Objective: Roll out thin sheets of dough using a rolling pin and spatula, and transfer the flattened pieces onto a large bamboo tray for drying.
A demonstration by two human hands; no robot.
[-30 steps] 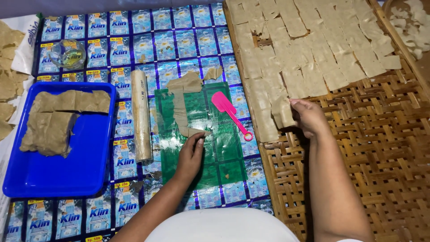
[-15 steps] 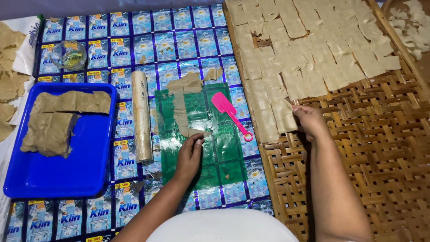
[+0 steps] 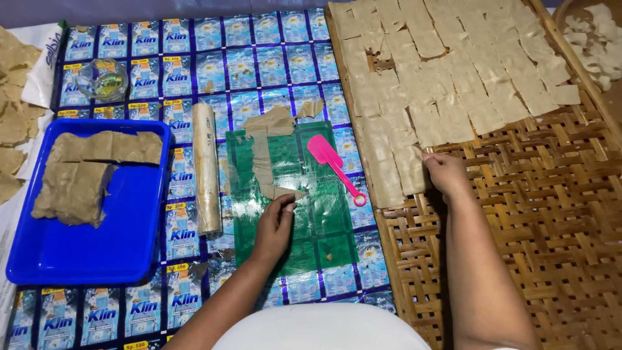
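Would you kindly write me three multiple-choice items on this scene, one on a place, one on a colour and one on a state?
1. Where does the pink spatula lie?
A. In the blue tray
B. On the green sheet
C. On the woven mat

2. What colour is the tray that holds the dough slabs?
A. Blue
B. Red
C. White

3. What is the right hand doing?
A. Gripping the roller
B. Resting in the lap
C. Touching a dough piece on the woven mat

Answers:
1. B, as the spatula rests on the green sheet, its handle tip at the sheet's right edge.
2. A, as the tray's rim and floor are plainly blue.
3. C, as its fingers meet a dough piece on the woven mat, while the roller lies untouched.
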